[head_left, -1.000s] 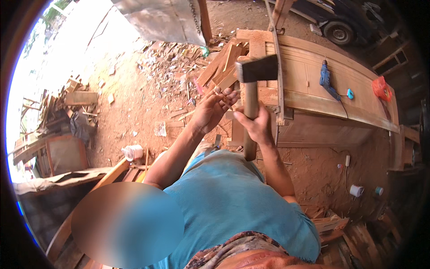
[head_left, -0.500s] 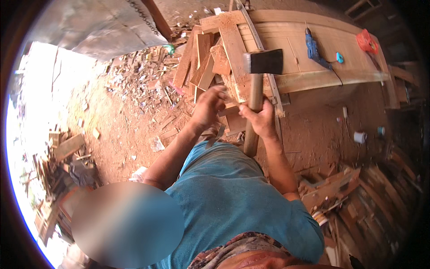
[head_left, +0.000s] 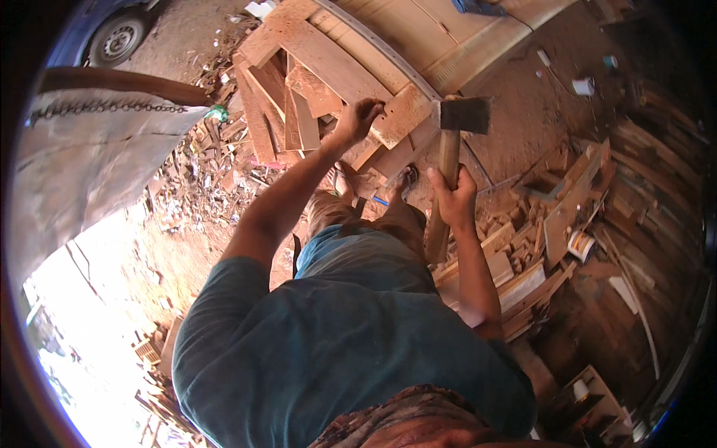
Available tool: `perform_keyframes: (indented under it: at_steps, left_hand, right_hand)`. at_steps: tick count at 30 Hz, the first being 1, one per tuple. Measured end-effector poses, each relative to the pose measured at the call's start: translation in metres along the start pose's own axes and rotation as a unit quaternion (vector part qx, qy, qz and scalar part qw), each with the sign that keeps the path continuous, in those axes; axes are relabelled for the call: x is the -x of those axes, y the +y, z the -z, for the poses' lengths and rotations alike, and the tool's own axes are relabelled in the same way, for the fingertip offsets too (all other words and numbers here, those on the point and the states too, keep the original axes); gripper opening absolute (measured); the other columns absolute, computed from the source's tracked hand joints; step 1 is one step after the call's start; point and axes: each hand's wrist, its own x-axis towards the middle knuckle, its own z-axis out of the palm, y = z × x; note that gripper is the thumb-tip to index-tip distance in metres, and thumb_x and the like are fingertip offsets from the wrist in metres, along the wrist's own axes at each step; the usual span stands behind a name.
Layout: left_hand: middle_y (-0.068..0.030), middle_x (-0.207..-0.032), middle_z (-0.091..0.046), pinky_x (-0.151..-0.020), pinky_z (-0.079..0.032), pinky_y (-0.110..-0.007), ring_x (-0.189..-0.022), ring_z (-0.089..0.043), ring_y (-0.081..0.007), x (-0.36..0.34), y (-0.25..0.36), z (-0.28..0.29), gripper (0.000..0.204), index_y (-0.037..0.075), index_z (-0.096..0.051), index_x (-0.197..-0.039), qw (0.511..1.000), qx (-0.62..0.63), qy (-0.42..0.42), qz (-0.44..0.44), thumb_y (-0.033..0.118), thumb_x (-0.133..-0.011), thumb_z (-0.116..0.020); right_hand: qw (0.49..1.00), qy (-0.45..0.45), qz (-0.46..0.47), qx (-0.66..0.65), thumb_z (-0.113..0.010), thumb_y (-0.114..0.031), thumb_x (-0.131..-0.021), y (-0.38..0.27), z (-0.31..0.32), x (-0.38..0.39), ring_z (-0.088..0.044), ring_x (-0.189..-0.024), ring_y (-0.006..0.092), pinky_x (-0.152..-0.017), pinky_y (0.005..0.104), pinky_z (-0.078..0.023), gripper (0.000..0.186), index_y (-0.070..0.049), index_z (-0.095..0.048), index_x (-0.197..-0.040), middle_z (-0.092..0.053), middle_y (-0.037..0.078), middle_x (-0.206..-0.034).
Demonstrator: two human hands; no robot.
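My right hand [head_left: 455,196] is closed around the wooden handle of an axe [head_left: 464,116], gripping it about midway. The dark, broad head points up and away from me, and the handle's lower end hangs beside my thigh. Out over the near ends of some stacked boards [head_left: 336,63] reaches my left hand [head_left: 361,119]. Its fingers are curled together in a pinch; what they hold, if anything, is too small to make out. Just beyond the fingertips lies a sawdust-covered plank [head_left: 409,116].
A wooden panel [head_left: 418,33] with a long metal bar [head_left: 373,45] lies at the far side. Cut wood offcuts [head_left: 515,243] and a white tub [head_left: 580,245] lie to the right. Wood scraps cover the ground at left, near a metal sheet [head_left: 89,157] with a chain.
My view has turned, so the boards and panel sit farther up and left. My left arm is stretched farther forward over the boards. The axe stays in my right hand.
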Motion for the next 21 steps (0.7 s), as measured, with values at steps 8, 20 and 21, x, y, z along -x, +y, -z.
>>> perform_keyframes:
  at_steps: [8, 20, 21]
  left_hand:
    - [-0.0158, -0.094, -0.072, -0.076, -0.054, -0.041, -0.085, -0.071, -0.0298, -0.058, -0.066, -0.030, 0.031, 0.007, -0.067, -0.111, 0.977, -0.126, -0.100, -0.136, 0.032, -0.102, -0.052]
    - [-0.0157, -0.115, -0.067, -0.085, -0.053, -0.043, -0.102, -0.065, -0.0349, -0.054, -0.042, -0.023, 0.025, 0.005, -0.065, -0.119, 0.951, -0.196, -0.179, -0.160, 0.019, -0.101, -0.055]
    - [-0.0156, -0.116, -0.067, -0.086, -0.053, -0.043, -0.104, -0.065, -0.0352, -0.056, -0.045, -0.023, 0.025, 0.005, -0.065, -0.120, 0.941, -0.217, -0.193, -0.172, 0.019, -0.101, -0.054]
  right_hand:
    - [0.990, 0.076, -0.118, -0.030, -0.076, -0.020, -0.087, 0.054, 0.008, 0.045, -0.065, -0.061, 0.0158, -0.055, 0.0322, -0.053, 0.037, -0.001, -0.051, -0.107, -0.066, 0.011, -0.085]
    - [0.992, 0.047, -0.076, 0.093, -0.077, -0.026, -0.089, 0.070, -0.013, 0.043, -0.067, -0.070, 0.0209, -0.061, 0.0363, -0.053, 0.041, 0.001, -0.051, -0.106, -0.065, 0.011, -0.082]
    - [0.994, 0.066, -0.044, 0.079, -0.076, -0.027, -0.089, 0.062, -0.019, 0.039, -0.068, -0.071, 0.0226, -0.063, 0.0377, -0.053, 0.041, 0.001, -0.051, -0.106, -0.065, 0.012, -0.082]
